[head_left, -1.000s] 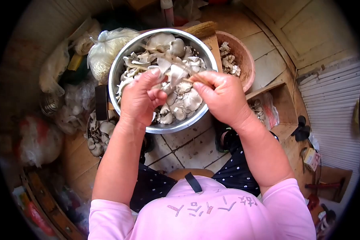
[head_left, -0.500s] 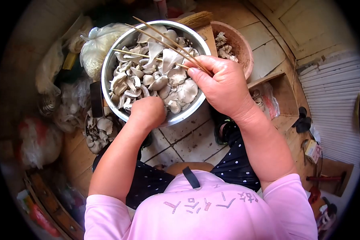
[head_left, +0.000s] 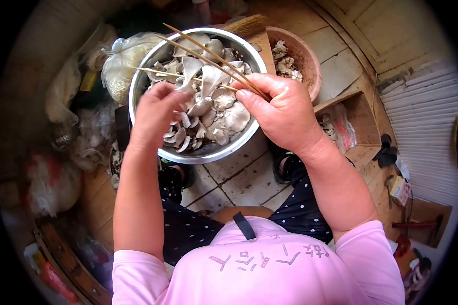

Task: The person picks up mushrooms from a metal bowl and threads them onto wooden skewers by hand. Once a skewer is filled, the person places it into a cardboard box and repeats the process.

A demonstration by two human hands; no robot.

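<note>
A metal basin (head_left: 207, 158) holds a heap of grey oyster mushrooms (head_left: 236, 117). Over its right rim, my right hand (head_left: 285, 112) is closed on thin bamboo skewers (head_left: 203, 52), pinched between thumb and fingers. Two of them point up and left past the far rim. A third, lower skewer (head_left: 158, 72) reaches left across the basin, and pale mushroom pieces (head_left: 190, 68) hang on it near its middle. My left hand (head_left: 160, 109) is above the left part of the heap, just below that skewer; its fingers are blurred by motion.
Behind the basin at right stands a pink tub (head_left: 313, 61) with mushroom pieces in it. A tied clear bag (head_left: 124, 66) sits to the left, among other plastic bags. A wooden box (head_left: 361, 119) is at right. Tiled floor (head_left: 229, 178) shows between my legs.
My left hand has risen out of the mushrooms at the basin's near side and moved up and left, toward the lower skewer. My right hand stays almost in place with the skewers.
</note>
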